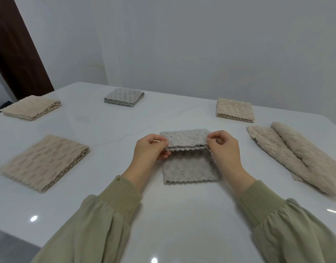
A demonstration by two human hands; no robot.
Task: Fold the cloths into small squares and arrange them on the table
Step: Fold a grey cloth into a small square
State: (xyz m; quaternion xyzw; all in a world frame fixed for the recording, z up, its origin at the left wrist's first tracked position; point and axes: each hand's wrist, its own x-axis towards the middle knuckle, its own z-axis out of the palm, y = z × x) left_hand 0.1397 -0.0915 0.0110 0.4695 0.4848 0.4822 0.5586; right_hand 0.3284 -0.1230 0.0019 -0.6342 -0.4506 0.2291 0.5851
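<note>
A grey textured cloth (190, 168) lies in the middle of the white table (163, 215), its far part folded back toward me. My left hand (150, 149) pinches the left corner of the folded edge, and my right hand (224, 147) pinches the right corner. The folded flap is lifted a little above the lower layer. Folded squares lie around it: a grey one (124, 97) at the back, a beige one (234, 110) at the back right, a beige one (31, 107) at the far left, and a larger beige one (44, 162) at the near left.
A long beige cloth (296, 156), loosely folded lengthwise, lies at the right, reaching toward the table's right edge. A grey wall stands behind the table, with a dark brown door frame (15, 46) at the left. Grey floor shows at the bottom left.
</note>
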